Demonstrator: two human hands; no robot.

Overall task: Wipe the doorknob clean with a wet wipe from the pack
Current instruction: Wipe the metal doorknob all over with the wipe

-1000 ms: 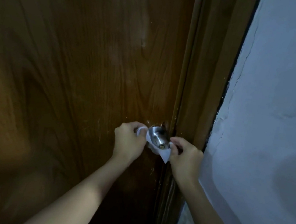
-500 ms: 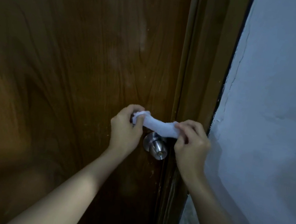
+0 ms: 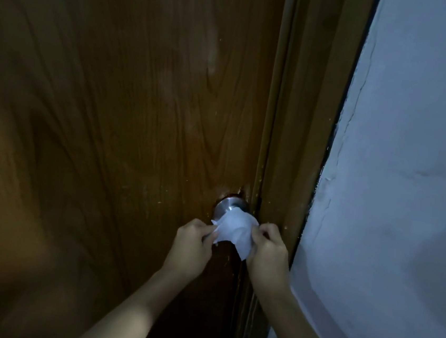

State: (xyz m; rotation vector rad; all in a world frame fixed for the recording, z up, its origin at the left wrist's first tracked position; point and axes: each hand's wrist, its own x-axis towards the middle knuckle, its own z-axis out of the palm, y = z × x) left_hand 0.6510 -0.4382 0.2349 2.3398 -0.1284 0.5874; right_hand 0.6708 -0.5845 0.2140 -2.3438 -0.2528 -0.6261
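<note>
Doorknob (image 3: 229, 207) metal shows only at its far base, since the wet wipe (image 3: 236, 230) drapes its near face, pinched taut at left and right edges by left hand (image 3: 192, 244) and right hand (image 3: 268, 252) fingers, apparently for rubbing.

doorknob (image 3: 229, 206): round, brushed silver metal, mounted on the brown wooden door close to its latch edge; only the base and neck show, the front is covered.
wet wipe (image 3: 234, 229): white, crumpled sheet, draped over the knob's front, stretched sideways, a loose corner hanging down at lower right.
</note>
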